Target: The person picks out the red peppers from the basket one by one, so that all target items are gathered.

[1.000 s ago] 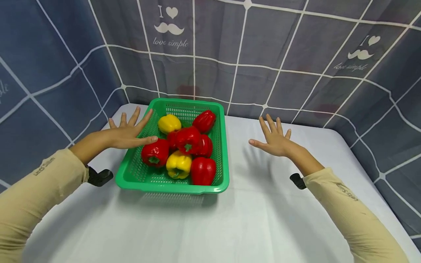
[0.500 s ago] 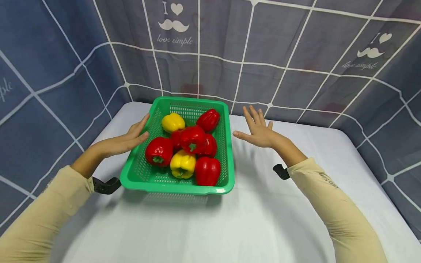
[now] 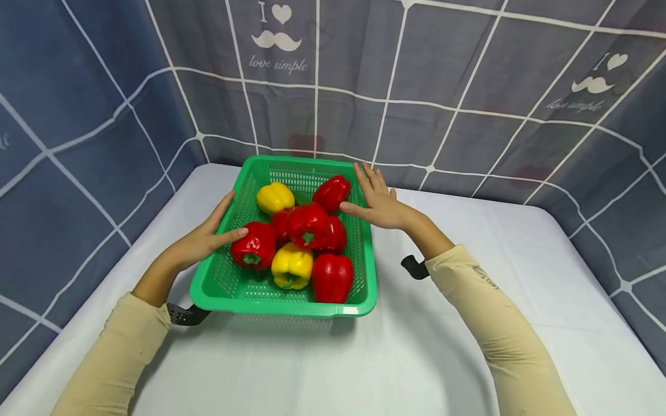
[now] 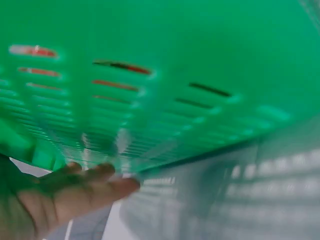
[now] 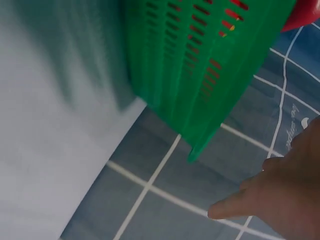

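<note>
A green plastic basket (image 3: 307,309) holds several red and yellow bell peppers, among them a yellow bell pepper (image 3: 292,266) and a red bell pepper (image 3: 333,278) near its front wall. My left hand (image 3: 200,242) is at the basket's left rim, thumb reaching over the rim and fingers extended along the outside. In the left wrist view its fingers (image 4: 100,192) lie straight beside the slotted wall (image 4: 165,110). Over the right rim hovers my right hand (image 3: 382,205), fingers spread. The right wrist view shows it apart from the basket's side (image 5: 200,75).
The basket stands on a white-covered table (image 3: 442,323). A grey-blue curtain (image 3: 354,69) with white grid lines hangs behind the table and along both sides.
My right hand has moved left from beside the basket to its right rim. The left hand shifted down and its thumb now crosses the left rim. The peppers stay in the basket.
</note>
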